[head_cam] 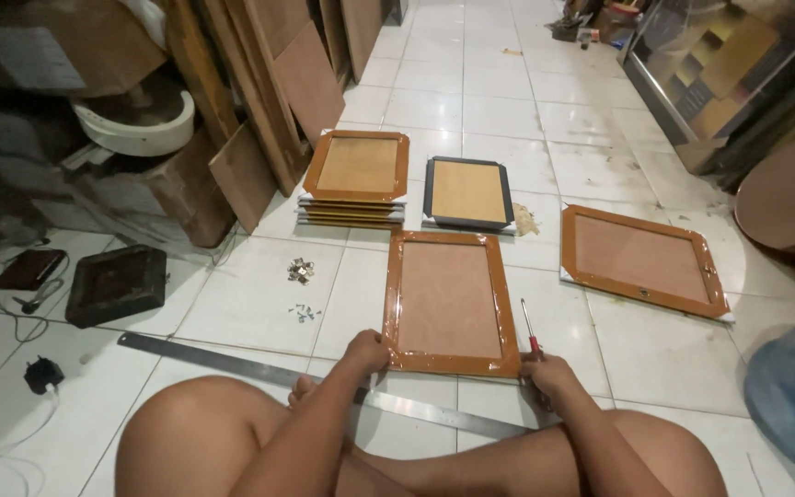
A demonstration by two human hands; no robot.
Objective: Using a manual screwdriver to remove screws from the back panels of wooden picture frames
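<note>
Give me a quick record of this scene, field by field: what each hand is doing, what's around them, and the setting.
left hand: grips near left corner of the brown frame, lying back up
right hand: at near right corner, holding a red-handled screwdriver
in front of legs: long metal ruler
beyond: stack of frames, dark frame, single frame at right
left of frame: small metal fittings
surface: white tiled floor

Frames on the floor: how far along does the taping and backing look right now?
Looks done: a stack of brown-taped frames, a dark frame and another taped frame lie face down, set aside. In hand: the left hand and right hand grip the near corners of the middle frame, a red-handled screwdriver beside it. Left: small metal fittings lie unused on the tiles.
</note>
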